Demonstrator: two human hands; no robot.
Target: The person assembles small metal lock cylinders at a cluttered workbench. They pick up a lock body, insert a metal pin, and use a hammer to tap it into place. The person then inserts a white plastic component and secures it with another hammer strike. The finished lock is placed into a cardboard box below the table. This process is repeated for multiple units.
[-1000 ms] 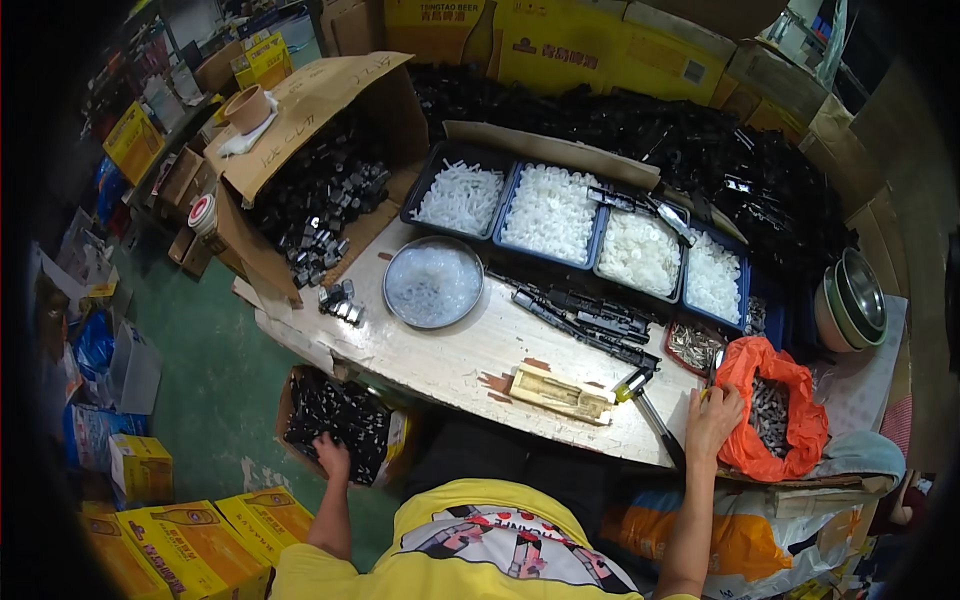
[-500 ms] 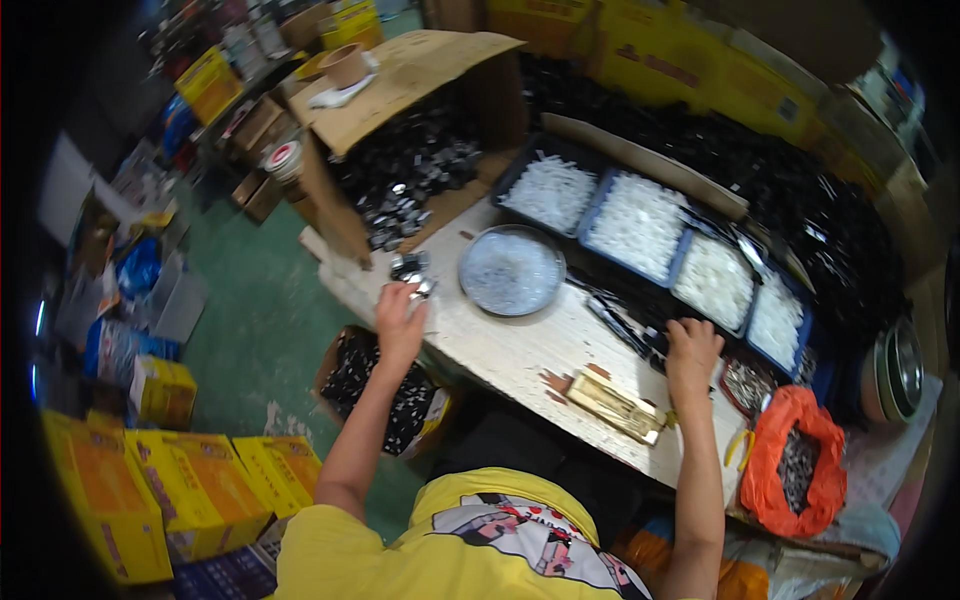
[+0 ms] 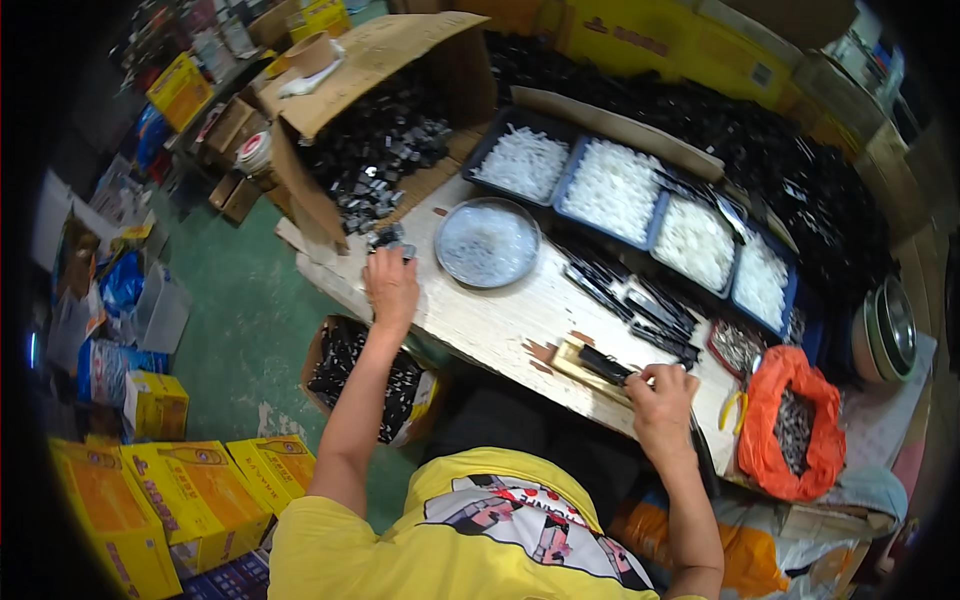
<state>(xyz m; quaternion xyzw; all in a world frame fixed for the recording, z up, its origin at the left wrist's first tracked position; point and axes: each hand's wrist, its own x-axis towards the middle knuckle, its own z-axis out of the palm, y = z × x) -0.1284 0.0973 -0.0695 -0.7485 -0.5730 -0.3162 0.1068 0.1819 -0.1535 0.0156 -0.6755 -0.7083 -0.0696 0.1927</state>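
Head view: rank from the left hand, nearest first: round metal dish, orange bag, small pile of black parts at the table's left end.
From the left hand:
1. small pile of black parts, at the fingertips, table's left end.
2. round metal dish, just to its right on the tabletop.
3. orange bag, far right end, beyond the right hand.

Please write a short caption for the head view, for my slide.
Left hand on small black parts; right hand holding a black part over a wooden jig.

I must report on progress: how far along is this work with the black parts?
Done: nothing finished is clearly visible. In hand: the left hand rests on small black parts at the table edge; the right hand holds a black piece on the wooden block. Left: the cardboard box remains full.
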